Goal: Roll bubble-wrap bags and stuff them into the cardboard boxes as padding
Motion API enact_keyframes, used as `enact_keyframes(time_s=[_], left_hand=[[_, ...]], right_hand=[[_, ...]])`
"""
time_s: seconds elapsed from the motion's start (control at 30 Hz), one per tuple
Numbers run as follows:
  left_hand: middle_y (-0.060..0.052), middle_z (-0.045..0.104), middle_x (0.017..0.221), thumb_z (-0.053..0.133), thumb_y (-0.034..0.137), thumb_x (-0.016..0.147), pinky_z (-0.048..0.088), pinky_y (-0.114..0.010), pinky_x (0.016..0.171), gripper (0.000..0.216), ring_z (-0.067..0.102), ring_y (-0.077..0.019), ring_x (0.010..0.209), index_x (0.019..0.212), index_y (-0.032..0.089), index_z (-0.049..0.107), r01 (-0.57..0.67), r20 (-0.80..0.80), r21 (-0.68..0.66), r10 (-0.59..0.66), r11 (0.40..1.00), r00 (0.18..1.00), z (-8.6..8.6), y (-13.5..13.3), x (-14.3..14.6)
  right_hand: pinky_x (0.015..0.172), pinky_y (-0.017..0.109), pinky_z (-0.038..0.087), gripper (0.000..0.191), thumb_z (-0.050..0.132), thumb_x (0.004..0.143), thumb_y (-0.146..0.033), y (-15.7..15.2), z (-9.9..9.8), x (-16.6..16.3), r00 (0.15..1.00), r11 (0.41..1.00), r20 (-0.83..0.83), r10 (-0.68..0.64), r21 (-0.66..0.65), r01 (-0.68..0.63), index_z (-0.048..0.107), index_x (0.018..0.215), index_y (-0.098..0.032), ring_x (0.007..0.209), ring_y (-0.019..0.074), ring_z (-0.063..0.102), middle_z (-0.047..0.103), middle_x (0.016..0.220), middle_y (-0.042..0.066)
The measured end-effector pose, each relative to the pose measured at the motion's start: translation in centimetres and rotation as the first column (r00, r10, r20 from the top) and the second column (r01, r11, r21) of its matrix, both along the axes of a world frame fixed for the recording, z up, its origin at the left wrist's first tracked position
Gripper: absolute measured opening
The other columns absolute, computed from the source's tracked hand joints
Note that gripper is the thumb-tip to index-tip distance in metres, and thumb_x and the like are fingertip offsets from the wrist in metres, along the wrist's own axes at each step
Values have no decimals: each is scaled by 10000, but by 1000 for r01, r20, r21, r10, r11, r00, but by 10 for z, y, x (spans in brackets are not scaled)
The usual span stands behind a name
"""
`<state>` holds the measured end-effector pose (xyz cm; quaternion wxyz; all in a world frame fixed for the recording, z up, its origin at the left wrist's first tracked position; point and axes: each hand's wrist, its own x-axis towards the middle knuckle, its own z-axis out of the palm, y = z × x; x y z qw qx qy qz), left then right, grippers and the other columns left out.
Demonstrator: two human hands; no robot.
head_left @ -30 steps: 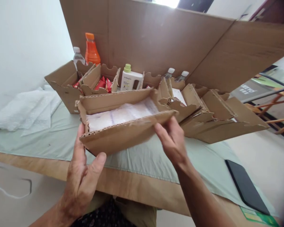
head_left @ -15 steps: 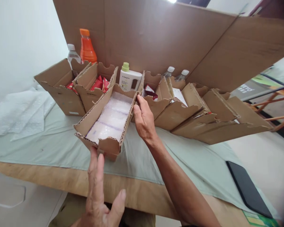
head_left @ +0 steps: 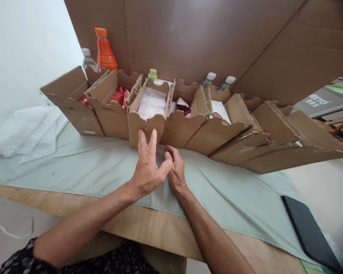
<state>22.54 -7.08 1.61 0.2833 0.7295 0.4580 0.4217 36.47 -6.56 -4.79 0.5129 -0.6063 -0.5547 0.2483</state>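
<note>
A narrow cardboard box (head_left: 133, 129) packed with bubble-wrapped bundles (head_left: 152, 103) stands in the row of cardboard boxes, in front of the green-capped bottle. My left hand (head_left: 149, 171) is open, its outstretched fingertips at the lower front wall of that box. Just to its right, my right hand (head_left: 176, 169) is held low over the cloth, below the box's right corner. Its fingers are loosely bent and apart from the thumb, with nothing seen in them. The left thumb overlaps part of the right hand.
Neighbouring boxes hold red packets (head_left: 117, 97), a dark red carton (head_left: 183, 105) and a white item (head_left: 219, 110). Behind stand an orange bottle (head_left: 106, 53) and clear bottles (head_left: 208, 80) before a cardboard panel (head_left: 188, 42). Bubble wrap (head_left: 31, 131) lies left, a black phone (head_left: 310, 228) right.
The box of bubble-wrapped bundles has moved away from me into the gap in the row. My right hand has left its side and come down; my left hand has moved forward with it.
</note>
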Motion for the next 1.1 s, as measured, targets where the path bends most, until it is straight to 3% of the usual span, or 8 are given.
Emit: enact_keyframes(time_s=[0.1,0.23,0.3,0.43,0.57,0.73,0.9,1.1], left_hand=[[-223,-13,1769,522,410,1000,183,-641,1280,785,-1,-367,1638,1666,171,182,92,-118,-84,-101,992,988,-1,27,1],[-220,493,1606,580,419,976,331,-640,1237,538,362,-414,1552,1452,167,595,231,-279,-196,-280,953,918,-17,11,-34],[-208,552,1561,659,377,929,345,-672,1220,435,374,-452,1536,1310,174,710,222,-337,-199,-280,954,899,-31,-13,-62],[-173,481,1626,539,302,1016,383,-651,1221,423,374,-397,1549,1403,176,657,183,-483,-52,-185,982,856,-55,-57,-112],[-145,645,1483,547,250,1016,435,-603,1214,319,524,-353,1456,1270,179,725,185,-381,50,-153,981,912,-64,-69,-127],[-138,696,1384,564,246,1013,546,-518,1120,328,629,-301,1339,1325,218,663,-93,-65,63,98,994,993,-72,-69,-126],[-100,486,1616,604,314,1007,392,-577,1231,556,477,-321,1482,1545,317,460,-383,222,-134,404,914,887,-77,-76,-136],[-81,445,1645,750,328,906,380,-521,1245,718,440,-325,1512,1555,359,444,-367,453,-168,402,915,796,-57,-73,-153]], right_hand=[[932,425,582,344,498,954,-447,-1,3,2,1000,1000,0,13,-8,-13,675,1146,-222,1021,261,719,768,1133,107],[902,422,578,286,518,928,-392,-5,11,3,998,999,40,40,1,-40,693,1056,-206,988,264,728,778,1082,120],[882,404,573,276,525,932,-368,-7,21,-1,996,998,60,67,6,-68,696,1072,-203,968,251,727,780,1036,108],[839,337,549,422,538,949,-309,8,66,-29,965,975,151,214,31,-221,606,1352,-204,847,184,704,765,947,39],[811,347,517,672,516,934,-216,62,115,-80,867,933,377,324,26,-360,374,1590,-204,759,183,662,749,892,2],[770,336,475,307,545,936,-169,112,132,-126,839,976,505,205,-35,-217,720,1188,-168,741,215,658,727,784,44],[675,253,463,232,524,970,-174,52,128,-112,863,953,429,267,18,-304,754,943,-190,636,145,650,715,708,0],[602,181,529,173,625,921,-231,-75,142,-22,887,945,348,305,2,-326,792,930,-276,607,122,721,783,753,-34]])
